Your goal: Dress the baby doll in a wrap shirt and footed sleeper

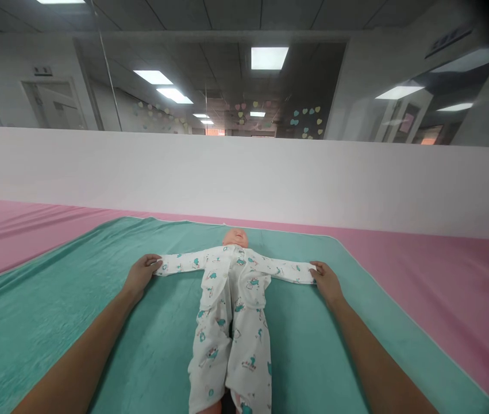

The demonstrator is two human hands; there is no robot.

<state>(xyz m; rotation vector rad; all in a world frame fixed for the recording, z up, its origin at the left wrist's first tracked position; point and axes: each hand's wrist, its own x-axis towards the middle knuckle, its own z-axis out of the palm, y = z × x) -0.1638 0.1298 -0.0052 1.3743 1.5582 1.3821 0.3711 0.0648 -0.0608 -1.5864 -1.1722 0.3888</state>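
A baby doll (235,237) lies on its back in the middle, its head away from me and its feet at the lower edge. It wears a white patterned baby jacket (216,282) and matching trousers (248,351). Both jacket sleeves stretch straight out to the sides. My left hand (143,273) pinches the cuff of the left-hand sleeve (184,263). At the other side, my right hand (327,280) grips the cuff of the right-hand sleeve (289,270) between thumb and fingers. The doll's hands are hidden.
Beneath the doll spreads a green blanket (313,345), laid over a pink cover (451,276). A low white wall (244,178) runs along the far edge. Above it, a large glass pane (227,92) shows ceiling lights and heart-shaped notes.
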